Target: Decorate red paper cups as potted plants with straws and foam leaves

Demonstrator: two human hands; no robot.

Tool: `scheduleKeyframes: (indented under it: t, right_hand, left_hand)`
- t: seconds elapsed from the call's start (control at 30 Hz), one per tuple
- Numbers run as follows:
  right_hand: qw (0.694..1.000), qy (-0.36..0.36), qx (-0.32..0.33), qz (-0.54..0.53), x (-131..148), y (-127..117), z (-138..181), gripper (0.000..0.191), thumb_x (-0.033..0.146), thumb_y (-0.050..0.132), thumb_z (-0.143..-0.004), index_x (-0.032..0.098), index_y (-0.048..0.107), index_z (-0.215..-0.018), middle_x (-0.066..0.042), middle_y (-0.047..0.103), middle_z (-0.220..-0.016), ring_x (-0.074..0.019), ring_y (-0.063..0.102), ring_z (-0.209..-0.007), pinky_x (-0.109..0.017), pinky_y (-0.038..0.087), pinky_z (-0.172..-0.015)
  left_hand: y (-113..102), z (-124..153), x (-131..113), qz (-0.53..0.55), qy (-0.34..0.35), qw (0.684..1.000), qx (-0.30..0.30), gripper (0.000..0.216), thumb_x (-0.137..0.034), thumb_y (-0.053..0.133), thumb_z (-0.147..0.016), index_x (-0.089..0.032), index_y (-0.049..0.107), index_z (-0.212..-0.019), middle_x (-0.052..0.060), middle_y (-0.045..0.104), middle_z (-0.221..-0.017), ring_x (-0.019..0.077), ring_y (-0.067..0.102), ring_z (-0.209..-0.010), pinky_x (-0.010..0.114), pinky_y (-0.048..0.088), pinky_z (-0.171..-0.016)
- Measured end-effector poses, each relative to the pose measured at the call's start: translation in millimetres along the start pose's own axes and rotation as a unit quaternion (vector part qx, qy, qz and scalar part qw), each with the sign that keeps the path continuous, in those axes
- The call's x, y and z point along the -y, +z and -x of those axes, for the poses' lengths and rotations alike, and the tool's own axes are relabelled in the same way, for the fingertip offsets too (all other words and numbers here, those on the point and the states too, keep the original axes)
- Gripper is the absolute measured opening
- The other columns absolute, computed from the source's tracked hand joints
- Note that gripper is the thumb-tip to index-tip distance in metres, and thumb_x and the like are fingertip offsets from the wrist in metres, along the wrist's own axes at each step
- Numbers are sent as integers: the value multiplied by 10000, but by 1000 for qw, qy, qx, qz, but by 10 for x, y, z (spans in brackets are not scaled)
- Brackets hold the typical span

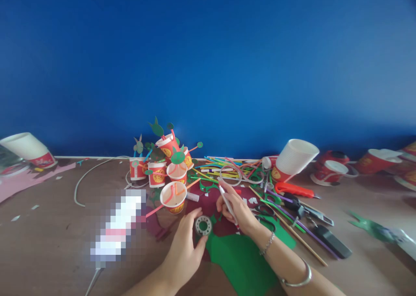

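Observation:
My left hand (186, 239) has its thumb and fingers around a small grey ring-shaped roll (199, 232), which looks like a tape roll with a row of small holes around its core. Green shows through its centre. My right hand (238, 207) grips a white marker pen (228, 204) slantwise, its red tip end pointing down at the paper. Beneath both hands lie green paper (243, 261) and dark red paper (212, 200). A red paper cup (177, 207) with orange straws stands just beyond my left hand.
Decorated cups (157, 174) cluster at the back left. Straws (217, 164), a cup stack (295, 157), a red cutter (295, 190), black-handled scissors (266, 222), a wooden stick (302, 242) and keys (331, 239) lie behind and right. A pixelated bright device (118, 224) with a cable is left.

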State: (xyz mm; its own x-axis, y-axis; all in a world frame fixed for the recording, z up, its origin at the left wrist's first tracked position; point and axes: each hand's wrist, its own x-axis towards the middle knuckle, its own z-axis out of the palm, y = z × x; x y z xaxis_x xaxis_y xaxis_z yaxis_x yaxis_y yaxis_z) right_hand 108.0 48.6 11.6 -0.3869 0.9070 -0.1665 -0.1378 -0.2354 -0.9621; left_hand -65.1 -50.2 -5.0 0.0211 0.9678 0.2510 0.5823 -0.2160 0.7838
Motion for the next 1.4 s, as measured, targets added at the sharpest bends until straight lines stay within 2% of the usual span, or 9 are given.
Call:
scheduleKeyframes:
  t: [0.1,0.27,0.37,0.53,1.13,1.4]
  right_hand:
    - [1000,-14,4,-8,-1,4,21,623,348,468,-832,293,228,-1404,63,573,-646,-47,316,-354,-139,217,-325]
    - [1000,-16,19,-18,-30,-8,-5,405,363,496,-829,233,482,-1211,64,520,-640,-37,297,-364,-149,236,-322]
    - [1000,-7,14,-23,-32,-13,-23,320,373,514,-811,205,548,-1081,64,505,-621,-38,303,-361,-159,240,-320]
    - [1000,-5,11,-24,-17,-11,-28,277,373,521,-806,197,559,-1017,54,517,-629,-39,319,-364,-164,246,-325]
    - [1000,-1,11,-12,5,-6,-15,288,383,528,-795,191,574,-1004,50,520,-622,-42,321,-364,-172,249,-330]
    - [1000,-1,13,-11,6,-4,-17,289,385,531,-792,196,584,-1004,48,522,-625,-45,329,-370,-176,253,-335]
  left_hand:
    - [-3,-6,-6,-3,-6,1000,5,468,-152,525,-802,-199,427,-1257,131,565,-1233,259,534,-1170,445,456,-977]
    - [-10,-11,-10,-10,-7,1000,14,463,-154,514,-810,-191,413,-1260,143,557,-1236,264,531,-1173,456,452,-977]
    - [-14,-11,-12,-13,-4,1000,17,461,-147,512,-809,-189,416,-1258,148,555,-1236,263,530,-1173,455,454,-976]
    - [-13,-18,-12,-15,-4,1000,11,453,-144,523,-800,-189,437,-1242,148,567,-1224,270,540,-1160,460,461,-966]
    - [-5,-19,-10,-7,-7,1000,-7,451,-135,554,-770,-200,467,-1207,127,597,-1185,266,570,-1118,454,481,-938]
    - [-19,-27,-20,-17,-9,1000,3,455,-140,546,-774,-198,452,-1215,128,588,-1196,265,564,-1129,451,479,-943]
